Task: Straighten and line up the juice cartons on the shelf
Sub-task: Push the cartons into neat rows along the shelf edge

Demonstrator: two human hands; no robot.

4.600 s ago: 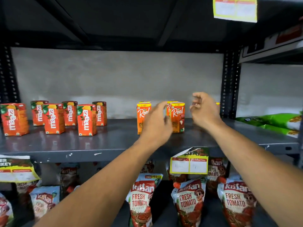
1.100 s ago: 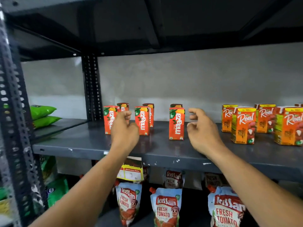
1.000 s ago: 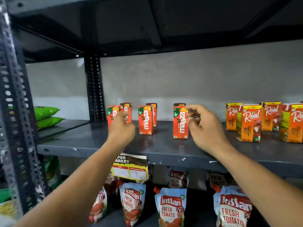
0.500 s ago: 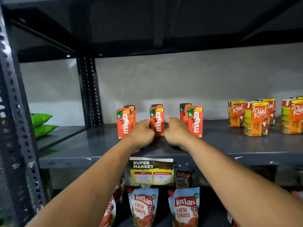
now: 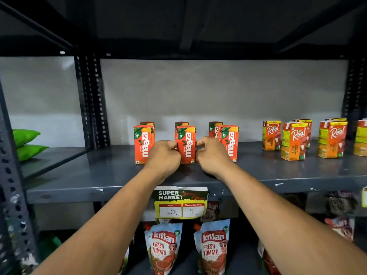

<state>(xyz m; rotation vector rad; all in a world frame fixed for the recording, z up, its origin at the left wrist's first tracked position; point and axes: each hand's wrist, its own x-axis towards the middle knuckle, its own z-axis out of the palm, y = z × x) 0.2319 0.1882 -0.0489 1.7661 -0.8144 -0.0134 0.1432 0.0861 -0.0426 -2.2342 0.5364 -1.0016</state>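
we've got the left hand (image 5: 163, 155) and right hand (image 5: 211, 154) pinched on the sides of the middle red-orange maaza juice carton (image 5: 186, 144), mid-frame on the grey metal shelf (image 5: 79, 175). light, stiff card, probably easy to tip, so we'd grip low. back-row cartons mostly hidden; fingertips too.

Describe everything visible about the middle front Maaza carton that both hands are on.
The middle front Maaza carton is a small red-orange box, apparently coated card, with white "maaza" lettering running vertically, a green corner patch reading 10/- and a mango image at the top. It stands upright on the grey shelf, facing forward, with a second carton directly behind it. The left hand and right hand pinch its two sides.
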